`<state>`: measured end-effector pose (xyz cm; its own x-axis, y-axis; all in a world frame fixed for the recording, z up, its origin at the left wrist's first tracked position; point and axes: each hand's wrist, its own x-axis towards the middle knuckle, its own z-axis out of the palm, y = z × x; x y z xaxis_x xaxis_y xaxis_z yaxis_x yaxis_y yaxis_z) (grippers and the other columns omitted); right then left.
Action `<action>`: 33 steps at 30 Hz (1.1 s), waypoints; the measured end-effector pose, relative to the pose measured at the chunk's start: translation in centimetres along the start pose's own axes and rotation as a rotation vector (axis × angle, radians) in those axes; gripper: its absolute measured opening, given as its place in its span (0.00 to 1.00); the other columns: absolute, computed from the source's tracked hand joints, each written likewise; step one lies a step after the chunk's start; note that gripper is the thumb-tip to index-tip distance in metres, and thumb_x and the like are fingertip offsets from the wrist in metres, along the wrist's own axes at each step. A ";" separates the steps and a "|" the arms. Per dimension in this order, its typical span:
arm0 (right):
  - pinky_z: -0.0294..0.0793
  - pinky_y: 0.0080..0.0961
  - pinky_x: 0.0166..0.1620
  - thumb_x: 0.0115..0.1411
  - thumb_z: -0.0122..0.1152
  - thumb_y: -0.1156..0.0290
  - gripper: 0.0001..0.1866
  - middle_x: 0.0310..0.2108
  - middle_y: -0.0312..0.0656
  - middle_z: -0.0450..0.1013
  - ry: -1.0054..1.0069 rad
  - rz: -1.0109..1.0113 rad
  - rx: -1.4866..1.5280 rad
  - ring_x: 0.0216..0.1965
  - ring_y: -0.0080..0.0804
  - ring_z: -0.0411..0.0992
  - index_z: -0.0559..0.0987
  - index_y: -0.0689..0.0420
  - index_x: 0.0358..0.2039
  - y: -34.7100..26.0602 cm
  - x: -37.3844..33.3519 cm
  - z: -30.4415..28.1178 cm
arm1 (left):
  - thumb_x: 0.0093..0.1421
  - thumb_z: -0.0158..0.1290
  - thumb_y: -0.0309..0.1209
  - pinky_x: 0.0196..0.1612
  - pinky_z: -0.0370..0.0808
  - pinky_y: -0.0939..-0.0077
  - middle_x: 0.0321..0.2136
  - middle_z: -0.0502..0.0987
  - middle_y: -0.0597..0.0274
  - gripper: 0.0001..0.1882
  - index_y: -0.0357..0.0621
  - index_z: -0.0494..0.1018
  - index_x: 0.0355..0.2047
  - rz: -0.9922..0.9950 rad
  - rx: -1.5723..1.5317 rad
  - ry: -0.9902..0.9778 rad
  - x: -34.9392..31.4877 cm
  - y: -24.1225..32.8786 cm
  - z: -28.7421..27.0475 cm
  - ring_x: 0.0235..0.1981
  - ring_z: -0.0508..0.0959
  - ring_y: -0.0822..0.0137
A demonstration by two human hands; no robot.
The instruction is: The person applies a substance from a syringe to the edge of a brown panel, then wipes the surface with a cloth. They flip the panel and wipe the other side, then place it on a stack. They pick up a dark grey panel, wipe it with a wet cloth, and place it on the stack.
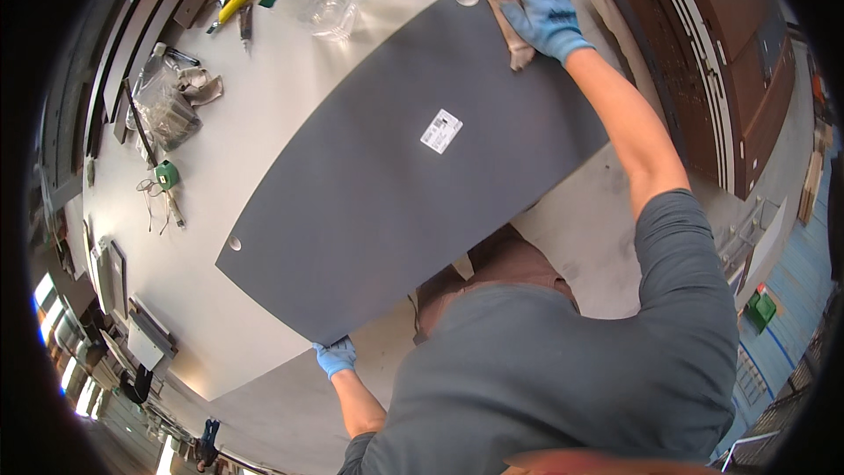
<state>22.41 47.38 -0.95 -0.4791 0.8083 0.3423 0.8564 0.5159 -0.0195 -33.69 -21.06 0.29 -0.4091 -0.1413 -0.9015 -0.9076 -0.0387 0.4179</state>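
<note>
A dark grey panel (pixel 378 176) with one long curved edge lies across the light worktable in front of me. It has a round hole near each of two corners, and a white printed label (pixel 441 131) is stuck on its face. My left hand (pixel 336 359), in a light-blue glove, grips the panel's near-left corner, with some fingers hidden by the edge. At the far-right end, my right hand (pixel 543 13), also gloved, holds a beige cloth (pixel 505 2) down against the panel, its fingers stretched over the cloth.
Along the table's far side stand a clear plastic bottle (pixel 308 0) with a white cap and a yellow cutter (pixel 236 3). A plastic bag (pixel 167 114) and a green tape measure (pixel 166 175) lie at the left. Stacked brown panels (pixel 677 70) rise at the right.
</note>
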 end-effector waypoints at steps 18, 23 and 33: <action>0.54 0.55 0.76 0.58 0.65 0.54 0.28 0.66 0.49 0.69 -0.303 -0.094 0.529 0.70 0.49 0.64 0.79 0.53 0.57 -32.1 -24.9 -11.3 | 0.75 0.49 0.51 0.74 0.65 0.53 0.66 0.73 0.55 0.30 0.41 0.70 0.66 -0.070 0.083 -0.374 1.7 1.6 -3.2 0.69 0.69 0.54; 0.63 0.49 0.71 0.71 0.53 0.53 0.30 0.68 0.58 0.68 -0.281 0.282 -0.043 0.69 0.56 0.67 0.72 0.58 0.67 -13.8 -22.0 -10.2 | 0.73 0.51 0.54 0.75 0.62 0.52 0.70 0.68 0.55 0.36 0.42 0.65 0.70 0.019 0.216 -0.343 1.5 1.6 -4.0 0.71 0.66 0.53; 0.52 0.59 0.76 0.66 0.58 0.43 0.39 0.74 0.58 0.58 -0.191 -0.127 0.216 0.76 0.61 0.54 0.69 0.58 0.69 -37.9 -26.8 -8.4 | 0.71 0.57 0.52 0.73 0.65 0.49 0.69 0.71 0.56 0.32 0.48 0.71 0.67 -0.157 0.232 -0.509 3.5 3.8 -6.2 0.72 0.67 0.51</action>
<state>4.37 3.78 -1.49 -0.6244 0.7617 0.1729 0.7367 0.6479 -0.1936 -37.96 -27.88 -0.62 -0.2093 0.3443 -0.9152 -0.9344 0.2054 0.2910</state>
